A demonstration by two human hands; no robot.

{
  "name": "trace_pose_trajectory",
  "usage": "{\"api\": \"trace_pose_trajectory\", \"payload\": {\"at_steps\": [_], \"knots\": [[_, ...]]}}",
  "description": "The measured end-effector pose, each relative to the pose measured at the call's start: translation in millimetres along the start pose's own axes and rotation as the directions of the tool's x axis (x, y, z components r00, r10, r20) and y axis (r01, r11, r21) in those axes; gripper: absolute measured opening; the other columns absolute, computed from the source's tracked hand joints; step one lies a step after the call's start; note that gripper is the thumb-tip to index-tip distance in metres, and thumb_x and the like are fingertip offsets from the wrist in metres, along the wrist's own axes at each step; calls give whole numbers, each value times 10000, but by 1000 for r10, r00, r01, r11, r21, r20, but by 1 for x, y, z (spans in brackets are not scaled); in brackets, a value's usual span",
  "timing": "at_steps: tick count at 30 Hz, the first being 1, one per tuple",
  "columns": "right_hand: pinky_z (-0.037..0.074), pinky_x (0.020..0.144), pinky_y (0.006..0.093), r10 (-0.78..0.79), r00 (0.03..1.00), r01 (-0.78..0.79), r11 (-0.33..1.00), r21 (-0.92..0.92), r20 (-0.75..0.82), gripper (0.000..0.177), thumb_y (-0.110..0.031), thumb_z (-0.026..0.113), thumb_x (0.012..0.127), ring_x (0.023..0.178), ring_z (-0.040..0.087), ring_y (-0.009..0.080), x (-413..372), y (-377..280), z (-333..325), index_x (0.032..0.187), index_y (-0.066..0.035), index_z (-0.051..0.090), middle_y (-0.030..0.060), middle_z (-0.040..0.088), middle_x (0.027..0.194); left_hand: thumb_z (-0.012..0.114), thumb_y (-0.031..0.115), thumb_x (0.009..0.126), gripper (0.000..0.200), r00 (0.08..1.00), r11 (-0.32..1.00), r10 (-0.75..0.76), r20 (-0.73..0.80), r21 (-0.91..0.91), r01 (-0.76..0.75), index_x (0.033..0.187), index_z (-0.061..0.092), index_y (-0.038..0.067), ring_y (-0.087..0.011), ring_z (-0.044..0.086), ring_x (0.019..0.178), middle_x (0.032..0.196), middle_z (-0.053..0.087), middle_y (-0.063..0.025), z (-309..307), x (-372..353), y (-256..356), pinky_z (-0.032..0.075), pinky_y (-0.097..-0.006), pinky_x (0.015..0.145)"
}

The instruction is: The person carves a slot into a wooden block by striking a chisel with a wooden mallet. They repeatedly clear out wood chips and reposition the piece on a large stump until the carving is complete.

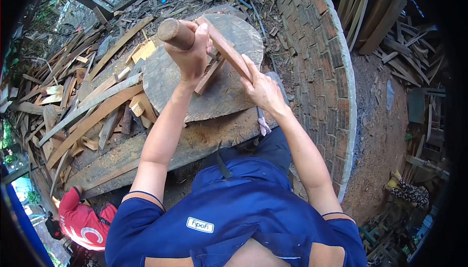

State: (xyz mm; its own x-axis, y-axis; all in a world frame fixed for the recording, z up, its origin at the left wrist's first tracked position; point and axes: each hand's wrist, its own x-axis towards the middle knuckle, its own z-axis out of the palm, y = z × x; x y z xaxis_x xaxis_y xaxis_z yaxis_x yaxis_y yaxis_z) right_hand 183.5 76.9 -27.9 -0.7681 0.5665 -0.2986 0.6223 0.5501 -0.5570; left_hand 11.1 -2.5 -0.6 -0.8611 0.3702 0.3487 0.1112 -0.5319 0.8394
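Note:
My left hand (190, 55) is wrapped round a thick round wooden handle (175, 34), its blunt end toward the camera. The far end of that tool is hidden behind the hand. In my right hand (263, 89) is the near end of a reddish wooden strip (224, 47), held at a slant; its other end reaches up beside my left hand. Below the strip, a shorter wooden piece (209, 77) lies on a large round wooden block (161, 82) with a worn, cut top.
Scrap boards (97, 116) are heaped at the left on a wooden bench (117, 158). A curved brick wall (319, 67) stands on the right. A person in red (83, 220) is at the lower left. More planks (409, 47) lie at the upper right.

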Motion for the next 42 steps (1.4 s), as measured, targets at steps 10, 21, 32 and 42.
{"api": "trace_pose_trajectory", "payload": {"at_steps": [10, 21, 32, 42], "knots": [[498, 883, 543, -9, 1000, 10, 1000, 7, -22, 648, -296, 554, 932, 993, 635, 471, 2, 4, 5, 1513, -274, 268, 275, 661, 1061, 633, -21, 846, 160, 999, 997, -7, 47, 78, 4, 814, 485, 31, -94, 485, 453, 556, 484, -24, 4, 0, -7, 402, -252, 436], [535, 898, 417, 32, 982, -136, 805, 578, 187, 615, -216, 527, 944, 1118, 622, 293, 5, 13, -27, 1523, -246, 321, 174, 495, 1426, 738, 140, 743, 272, 894, 850, 160, 418, 403, -340, 975, 673, 14, -192, 723, 691, 813, 732, -120, 34, -3, -28, 607, -303, 657], [487, 958, 452, -209, 918, 249, 965, 78, -336, 578, -230, 543, 953, 1049, 636, 270, -86, -31, -124, 1500, -172, 363, 196, 594, 1319, 709, 97, 732, 238, 898, 833, 167, 407, 429, -349, 952, 678, 12, -208, 726, 705, 788, 723, -117, 48, -3, -31, 593, -315, 676], [536, 875, 417, -258, 875, 346, 925, 155, -410, 577, -215, 530, 967, 962, 685, 297, -102, -23, -118, 1504, -154, 328, 206, 649, 1198, 730, 88, 720, 248, 891, 860, 91, 445, 416, -296, 953, 682, 20, -208, 721, 731, 813, 718, -128, 48, -5, -20, 564, -318, 671]]}}
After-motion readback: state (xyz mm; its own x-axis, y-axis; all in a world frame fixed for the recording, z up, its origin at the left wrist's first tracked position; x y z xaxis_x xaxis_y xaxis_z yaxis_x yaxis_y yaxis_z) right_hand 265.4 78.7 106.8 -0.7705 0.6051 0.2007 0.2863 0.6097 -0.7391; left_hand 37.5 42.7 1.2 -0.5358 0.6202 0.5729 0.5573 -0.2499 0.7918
